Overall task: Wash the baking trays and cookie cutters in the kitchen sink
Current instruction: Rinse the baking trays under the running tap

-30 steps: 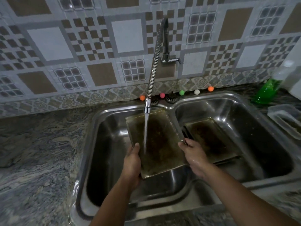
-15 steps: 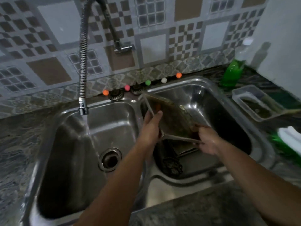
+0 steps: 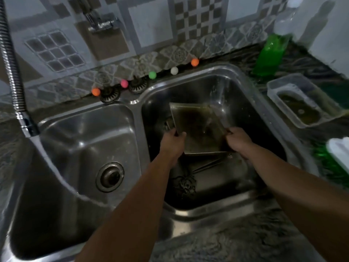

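The baking tray [image 3: 198, 127] hangs tilted over the right sink basin [image 3: 251, 103], the left hand [image 3: 172, 142] grasping its left edge and the right hand [image 3: 238, 139] its right edge. Apparently it is being set onto another tray [image 3: 209, 163] just below both grips. Next, lower it gently; water runs from the tap [image 3: 26, 123] well left.

Two basins: the left basin [image 3: 62, 167] at 9 o'clock, the right basin [image 3: 251, 103] at 1 o'clock. Two hands [image 3: 172, 141] [image 3: 238, 138] grip one tray [image 3: 198, 127]; a second tray [image 3: 211, 163] lies beneath. Five balls along the back rim: two orange [image 3: 96, 91] [image 3: 194, 62], one pink [image 3: 124, 83], one green [image 3: 152, 75], one white [image 3: 174, 70]. One green bottle [image 3: 270, 55] and one tub [image 3: 302, 103] at 2 o'clock. One hose [image 3: 11, 69].
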